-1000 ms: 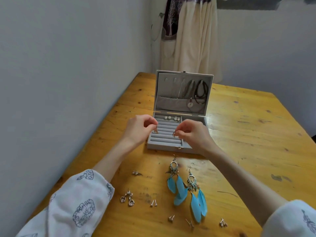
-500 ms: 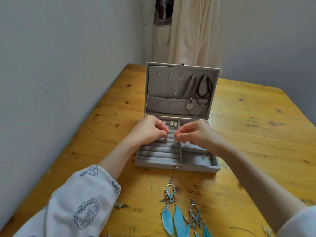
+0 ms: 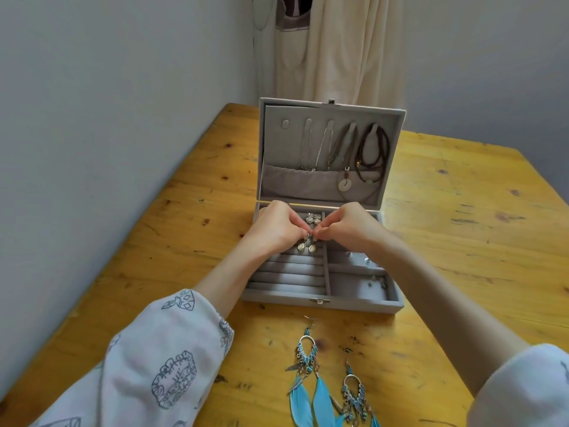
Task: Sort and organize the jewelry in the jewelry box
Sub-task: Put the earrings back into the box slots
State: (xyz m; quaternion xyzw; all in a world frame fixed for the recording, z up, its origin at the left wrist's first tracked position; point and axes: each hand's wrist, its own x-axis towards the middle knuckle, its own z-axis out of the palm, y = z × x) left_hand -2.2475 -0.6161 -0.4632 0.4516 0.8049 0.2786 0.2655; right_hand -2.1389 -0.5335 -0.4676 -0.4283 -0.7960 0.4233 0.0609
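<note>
An open grey jewelry box (image 3: 363, 304) stands on the wooden table, its lid upright with several necklaces (image 3: 345, 149) hung inside. Over the padded ring rows, my left hand (image 3: 274, 231) pinches a small drop earring (image 3: 301, 247). My right hand (image 3: 345, 228) pinches its twin, another drop earring (image 3: 312, 248), right beside it. Both earrings dangle just above the ring rolls. A sparkly stud pair (image 3: 313, 218) sits in the rows behind my fingers. Two blue feather earrings (image 3: 311, 380) lie on the table in front of the box.
Small bits of jewelry (image 3: 366, 261) lie in the box's right compartments. A wall runs along the table's left side. Cream fabric (image 3: 338, 47) hangs behind the table's far end. Bare wooden table (image 3: 462, 241) stretches to the right of the box.
The view has moved closer to the box and tilted. My two hands have come together over the ring rows, bringing the two drop earrings side by side.
</note>
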